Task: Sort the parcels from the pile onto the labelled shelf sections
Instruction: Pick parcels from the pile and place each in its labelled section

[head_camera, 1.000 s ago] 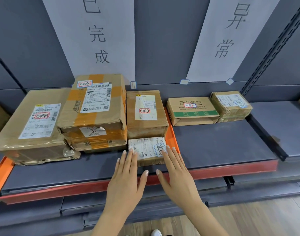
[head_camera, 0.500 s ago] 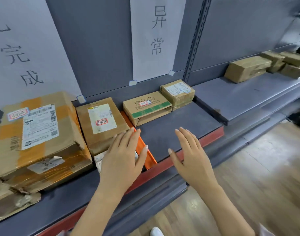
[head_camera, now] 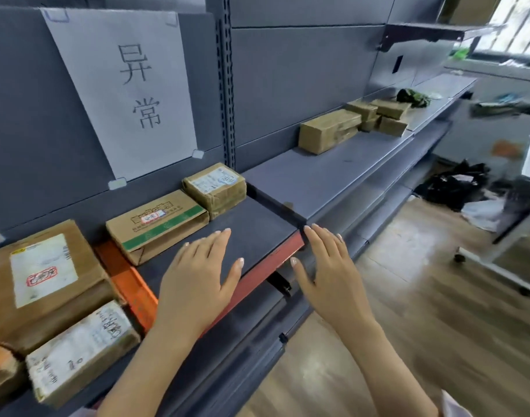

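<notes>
Grey shelf (head_camera: 257,218) lies beneath left hand (head_camera: 197,275) (right hand (head_camera: 327,272) just beside).

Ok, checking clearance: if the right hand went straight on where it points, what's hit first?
Probably the front corner of the raised grey shelf, just beyond the right hand; depth is unclear.

A heap of black bags (head_camera: 450,188) lies on the wooden floor (head_camera: 423,326) at the right. Near it stands a white wheeled frame (head_camera: 495,270). A barred window (head_camera: 516,22) shows top right.
</notes>
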{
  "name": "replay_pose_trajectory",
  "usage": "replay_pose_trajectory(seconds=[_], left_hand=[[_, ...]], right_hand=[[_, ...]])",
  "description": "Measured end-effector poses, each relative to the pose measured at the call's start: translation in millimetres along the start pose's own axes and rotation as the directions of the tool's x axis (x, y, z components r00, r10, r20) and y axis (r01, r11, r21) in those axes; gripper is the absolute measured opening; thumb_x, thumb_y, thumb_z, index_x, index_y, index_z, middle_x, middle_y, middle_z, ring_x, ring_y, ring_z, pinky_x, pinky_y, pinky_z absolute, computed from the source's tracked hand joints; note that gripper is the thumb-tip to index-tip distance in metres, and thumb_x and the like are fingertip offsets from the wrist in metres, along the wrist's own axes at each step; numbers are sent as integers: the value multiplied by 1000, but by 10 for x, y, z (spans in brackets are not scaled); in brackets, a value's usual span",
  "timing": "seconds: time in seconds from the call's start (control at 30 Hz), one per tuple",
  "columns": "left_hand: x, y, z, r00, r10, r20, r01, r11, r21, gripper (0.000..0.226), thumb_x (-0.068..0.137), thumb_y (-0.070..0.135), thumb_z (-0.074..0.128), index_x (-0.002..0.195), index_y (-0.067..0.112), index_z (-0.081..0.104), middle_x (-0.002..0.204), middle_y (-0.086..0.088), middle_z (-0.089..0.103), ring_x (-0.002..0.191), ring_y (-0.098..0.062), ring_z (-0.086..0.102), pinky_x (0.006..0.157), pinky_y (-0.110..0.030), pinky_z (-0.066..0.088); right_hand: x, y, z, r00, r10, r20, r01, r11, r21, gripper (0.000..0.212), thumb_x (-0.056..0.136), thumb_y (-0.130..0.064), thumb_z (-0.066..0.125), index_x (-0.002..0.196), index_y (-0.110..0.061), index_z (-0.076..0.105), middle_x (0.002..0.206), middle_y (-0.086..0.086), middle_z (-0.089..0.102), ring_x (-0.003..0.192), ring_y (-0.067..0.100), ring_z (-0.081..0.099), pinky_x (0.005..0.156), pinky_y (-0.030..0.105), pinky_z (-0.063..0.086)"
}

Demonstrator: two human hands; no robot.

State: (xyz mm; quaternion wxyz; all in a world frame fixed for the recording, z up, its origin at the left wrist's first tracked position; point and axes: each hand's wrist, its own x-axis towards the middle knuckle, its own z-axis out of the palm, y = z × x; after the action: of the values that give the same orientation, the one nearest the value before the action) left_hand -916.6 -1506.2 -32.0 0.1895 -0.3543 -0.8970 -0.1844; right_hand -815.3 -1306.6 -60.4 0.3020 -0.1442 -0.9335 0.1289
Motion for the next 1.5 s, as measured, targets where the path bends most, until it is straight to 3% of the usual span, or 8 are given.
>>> replay_pose_trajectory(seconds=[0.2,0.57,0.7,0.93,1.13,1.3,1.5], left_hand=[[491,648,383,1000,-21,4,21,999,-32,59,93,48,38,132,8,57,127,-9,64,116,-27,61,91,-41,52],[1244,1725,985,999,-38,6,38,998,-56,63,93,51,33,137,10,54,138,-7,57,129,-27,52,99,-42,47],[1488,1905,1169,1000,-7,21,9,998,-61,63,93,51,33,137,10,53,138,-8,57,129,-28,53,101,-44,45],[1959,2118,1469,998,56,35,-54,997,-46,63,94,49,34,135,6,54,135,-11,59,124,-30,57,102,-47,44],[2533,2306,1864,995,87,48,-86,996,-40,63,93,49,35,134,6,56,133,-12,60,122,-31,58,100,-47,45],[3120,2451,2272,996,75,50,-74,997,-33,65,94,50,32,135,5,54,135,-13,59,124,-31,56,105,-49,40],[3846,2512,2700,999,15,46,-13,999,-30,65,94,49,33,135,4,54,134,-13,59,123,-31,57,105,-51,39]], right_hand=[[264,802,-235,1000,-16,-25,15,1000,-16,59,96,-42,41,138,-3,52,137,12,58,131,29,53,115,47,35],[648,2106,-626,998,29,-52,-28,999,15,60,95,-42,42,138,-2,52,138,12,58,132,30,51,111,46,41],[729,2426,-703,994,82,-66,-80,996,29,60,95,-43,44,139,-3,51,140,11,57,134,22,41,102,50,50],[920,2942,-689,991,121,-50,-122,992,-16,61,95,-45,40,139,-5,52,139,9,57,132,20,42,99,50,52],[1304,3426,-603,990,130,-63,-133,990,-49,62,95,-48,40,136,-4,54,137,10,59,131,24,48,107,48,46],[1785,3907,-479,994,100,-48,-102,993,-55,62,96,-49,39,136,-4,54,136,10,59,130,19,40,103,49,50],[2565,4421,-292,996,76,49,-71,993,-99,65,96,-51,36,138,-5,54,139,9,58,133,27,51,114,44,37]])
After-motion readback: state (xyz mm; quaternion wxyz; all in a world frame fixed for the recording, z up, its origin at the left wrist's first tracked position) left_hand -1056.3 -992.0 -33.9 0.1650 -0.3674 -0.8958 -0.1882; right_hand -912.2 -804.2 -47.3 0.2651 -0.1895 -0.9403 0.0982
